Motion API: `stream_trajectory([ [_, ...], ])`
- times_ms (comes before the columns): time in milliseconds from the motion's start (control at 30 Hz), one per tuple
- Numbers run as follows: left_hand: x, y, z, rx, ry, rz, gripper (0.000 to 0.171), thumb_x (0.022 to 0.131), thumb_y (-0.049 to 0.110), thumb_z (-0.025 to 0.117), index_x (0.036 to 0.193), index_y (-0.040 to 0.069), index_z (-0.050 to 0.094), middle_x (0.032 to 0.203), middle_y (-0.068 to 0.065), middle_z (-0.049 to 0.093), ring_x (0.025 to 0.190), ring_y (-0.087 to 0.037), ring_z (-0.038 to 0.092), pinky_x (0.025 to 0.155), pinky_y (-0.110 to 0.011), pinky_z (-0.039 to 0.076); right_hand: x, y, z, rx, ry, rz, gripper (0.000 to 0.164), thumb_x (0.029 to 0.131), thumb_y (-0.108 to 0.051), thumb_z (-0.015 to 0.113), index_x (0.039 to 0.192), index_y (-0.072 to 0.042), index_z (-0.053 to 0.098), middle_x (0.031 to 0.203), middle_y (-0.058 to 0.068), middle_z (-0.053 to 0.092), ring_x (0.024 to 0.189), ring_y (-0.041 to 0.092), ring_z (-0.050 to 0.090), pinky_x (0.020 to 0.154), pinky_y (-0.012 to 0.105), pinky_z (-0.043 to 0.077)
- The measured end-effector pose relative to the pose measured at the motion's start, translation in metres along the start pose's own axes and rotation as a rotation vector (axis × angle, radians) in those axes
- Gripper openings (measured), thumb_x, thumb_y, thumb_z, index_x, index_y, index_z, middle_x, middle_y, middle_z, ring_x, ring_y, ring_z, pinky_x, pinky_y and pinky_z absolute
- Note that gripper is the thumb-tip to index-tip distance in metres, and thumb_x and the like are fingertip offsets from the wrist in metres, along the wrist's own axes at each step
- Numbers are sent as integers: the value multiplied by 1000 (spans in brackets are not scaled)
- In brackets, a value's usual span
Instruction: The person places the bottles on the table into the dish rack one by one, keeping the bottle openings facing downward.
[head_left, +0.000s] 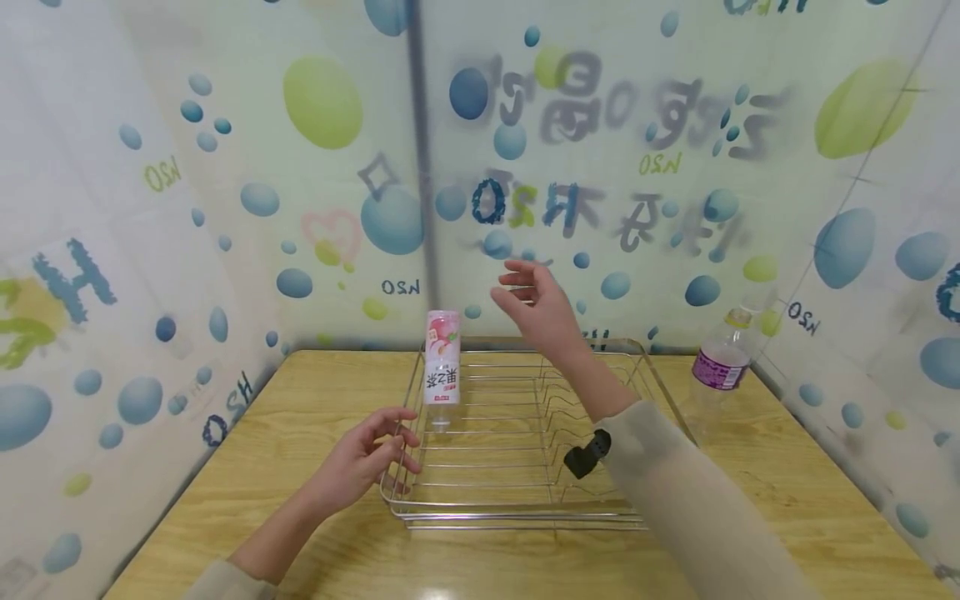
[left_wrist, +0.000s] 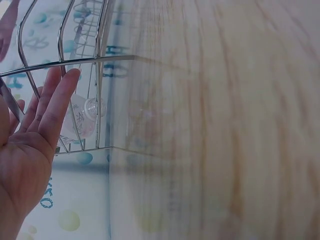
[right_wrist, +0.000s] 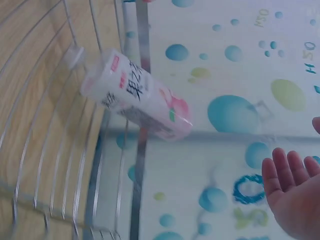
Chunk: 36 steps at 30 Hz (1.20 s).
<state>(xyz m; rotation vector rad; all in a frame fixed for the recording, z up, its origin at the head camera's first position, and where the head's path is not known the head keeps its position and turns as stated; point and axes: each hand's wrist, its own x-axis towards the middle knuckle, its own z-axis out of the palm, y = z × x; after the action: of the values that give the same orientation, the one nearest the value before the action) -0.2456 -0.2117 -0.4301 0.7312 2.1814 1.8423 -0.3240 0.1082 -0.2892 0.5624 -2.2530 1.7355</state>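
A wire dish rack (head_left: pixel 480 504) stands on the wooden table. At its left end, a plastic drink bottle (head_left: pixel 442 358) with a pink-and-white peach label stands upside down, neck lowest. My left hand (head_left: pixel 365 461) is at the rack's left side, close to the bottle; its fingers (left_wrist: pixel 62 102) lie nearly straight against the wires in the left wrist view. Above the back of the rack, my right hand (head_left: pixel 534 307) hangs in the air with loosely bent fingers and holds nothing. The right wrist view shows that hand (right_wrist: pixel 297 195) apart from the bottle (right_wrist: pixel 145 97).
Right of the rack, a clear bottle (head_left: pixel 722 362) with a purple label stands upright on the table (head_left: pixel 810 500). A black clip-like piece (head_left: pixel 587 454) shows by the right sleeve, over the rack's wavy wire dividers. Printed curtains (head_left: pixel 360 208) enclose the table at the back and sides.
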Motion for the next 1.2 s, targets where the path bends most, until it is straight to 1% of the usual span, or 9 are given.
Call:
stream_trajectory([
  [167,0,1,0,12,3,-7,44,118,12,48,157,-7,39,129,-38,55,98,-22,79,75,-55,69,-22,-11,-45,-67,3,-34,54,110,-31,69,158,-15,51,149,12,63,133,30,63,108,42,55],
  [367,1,2,1,18,8,-9,45,118,12,49,157,-7,39,130,-41,53,97,-23,79,74,-55,70,-55,-13,-96,-179,58,-52,51,111,-30,67,156,-11,53,145,10,64,130,16,62,102,17,51],
  [467,2,2,1,20,9,-8,45,118,12,49,157,-7,40,129,-40,54,97,-22,79,75,-56,69,-72,-14,-117,-229,97,-74,49,112,-28,66,155,-10,53,138,0,65,122,6,62,97,11,51],
  [600,1,1,2,21,16,-8,43,118,12,49,157,-5,41,129,-40,54,96,-21,79,74,-57,69,-90,-11,-142,-276,148,-116,46,111,-23,66,153,-9,55,129,-18,64,116,-1,61,93,7,50],
  [700,0,1,3,22,16,-4,43,118,12,49,157,-6,41,130,-40,54,96,-21,78,74,-57,69,-102,-7,-160,-293,194,-145,42,110,-18,67,150,-12,58,127,-22,64,113,-2,62,92,5,49],
  [800,-1,1,2,22,14,1,45,118,12,49,157,-7,40,130,-40,54,97,-21,78,75,-58,69,-111,-3,-176,-299,249,-161,40,110,-13,67,149,-14,59,127,-22,65,113,-2,61,92,5,48],
  [1000,-1,0,2,21,18,1,45,118,12,49,157,-7,40,130,-41,54,97,-21,78,74,-54,70,-124,8,-208,-308,400,-117,38,108,-14,67,145,-21,62,124,-26,66,110,-5,61,91,3,47],
  [1100,-1,0,2,19,18,4,45,118,12,49,157,-7,40,131,-41,53,97,-22,78,73,-53,70,-129,16,-223,-310,470,-71,36,108,-17,67,142,-27,63,122,-28,65,109,-8,59,88,2,45],
  [1200,-1,1,2,17,21,-1,45,118,12,49,158,-7,40,131,-41,53,97,-23,78,74,-54,70,-133,27,-237,-330,500,2,32,109,-22,66,137,-36,60,121,-29,62,107,-10,57,86,0,43],
])
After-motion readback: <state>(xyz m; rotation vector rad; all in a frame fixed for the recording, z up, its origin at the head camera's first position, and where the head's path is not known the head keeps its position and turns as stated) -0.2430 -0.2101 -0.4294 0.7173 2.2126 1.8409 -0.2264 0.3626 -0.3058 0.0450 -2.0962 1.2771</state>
